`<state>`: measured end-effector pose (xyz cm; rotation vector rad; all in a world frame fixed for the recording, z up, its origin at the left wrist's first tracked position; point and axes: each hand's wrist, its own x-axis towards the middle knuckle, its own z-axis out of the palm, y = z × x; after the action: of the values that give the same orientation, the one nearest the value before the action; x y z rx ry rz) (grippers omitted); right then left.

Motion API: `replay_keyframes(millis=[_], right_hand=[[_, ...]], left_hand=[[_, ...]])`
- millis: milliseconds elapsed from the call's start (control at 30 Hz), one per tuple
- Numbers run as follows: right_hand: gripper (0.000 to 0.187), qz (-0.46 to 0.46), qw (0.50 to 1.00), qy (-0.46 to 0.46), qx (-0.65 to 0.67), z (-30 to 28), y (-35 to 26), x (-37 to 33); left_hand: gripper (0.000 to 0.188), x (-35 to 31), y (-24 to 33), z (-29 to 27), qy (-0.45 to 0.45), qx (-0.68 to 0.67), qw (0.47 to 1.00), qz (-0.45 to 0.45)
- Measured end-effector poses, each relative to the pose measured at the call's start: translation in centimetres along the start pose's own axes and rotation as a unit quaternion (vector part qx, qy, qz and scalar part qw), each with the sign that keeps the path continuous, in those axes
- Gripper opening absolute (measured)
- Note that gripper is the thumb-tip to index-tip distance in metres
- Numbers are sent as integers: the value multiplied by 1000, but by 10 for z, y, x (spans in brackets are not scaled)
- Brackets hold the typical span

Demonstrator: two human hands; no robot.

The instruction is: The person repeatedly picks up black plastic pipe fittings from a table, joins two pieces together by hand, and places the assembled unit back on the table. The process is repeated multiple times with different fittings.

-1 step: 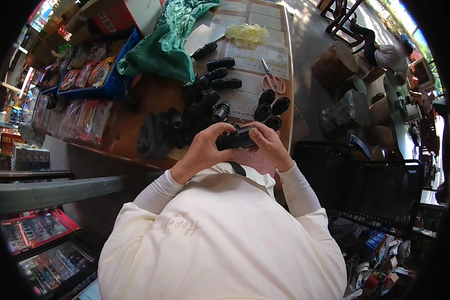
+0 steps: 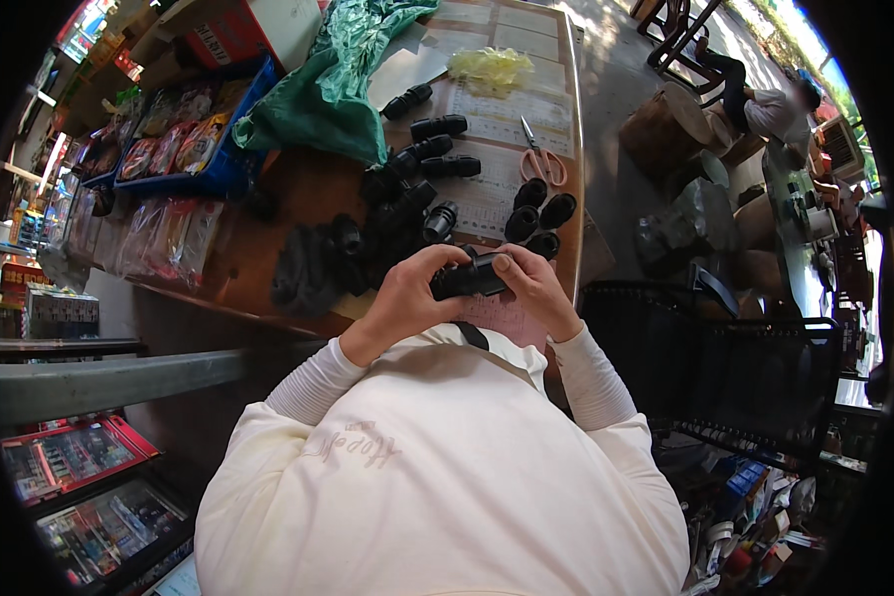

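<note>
Close to my body, over the table's near edge, both hands hold one black tubular plastic fitting. My left hand wraps round its left end, thumb and fingers closed. Around the right end my right hand is closed, with its thumb on top; some of its fingers are hidden. Just beyond lies a heap of similar black ribbed fittings, some overlapping. To the right, several more black fittings stand grouped by the table's edge. Scissors with pink handles lie behind that group.
A green plastic bag and crumpled yellowish plastic lie on the wooden table. Dark cloth-like material sits left of the heap. A blue crate holds packets. A black chair stands right; a person sits farther off.
</note>
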<state>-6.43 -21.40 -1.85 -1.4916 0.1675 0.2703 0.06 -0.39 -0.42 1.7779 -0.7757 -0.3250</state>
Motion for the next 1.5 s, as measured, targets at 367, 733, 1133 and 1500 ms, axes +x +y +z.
replay_keyframes(millis=[367,733,1133,1500], right_hand=[[55,-222,972,-79,11,-3,-1,-6],[45,38,997,11,62,-4,22,2],[51,-148,983,-75,74,-2,6,-8],[49,-58,988,-4,143,-3,11,-6]], left_hand=[[36,-2,-16,-11,-118,-229,948,-187],[46,0,-4,3,2,195,977,88],[41,-2,-11,-10,-138,-351,884,-277],[40,-7,1,-3,-78,-134,977,-145]])
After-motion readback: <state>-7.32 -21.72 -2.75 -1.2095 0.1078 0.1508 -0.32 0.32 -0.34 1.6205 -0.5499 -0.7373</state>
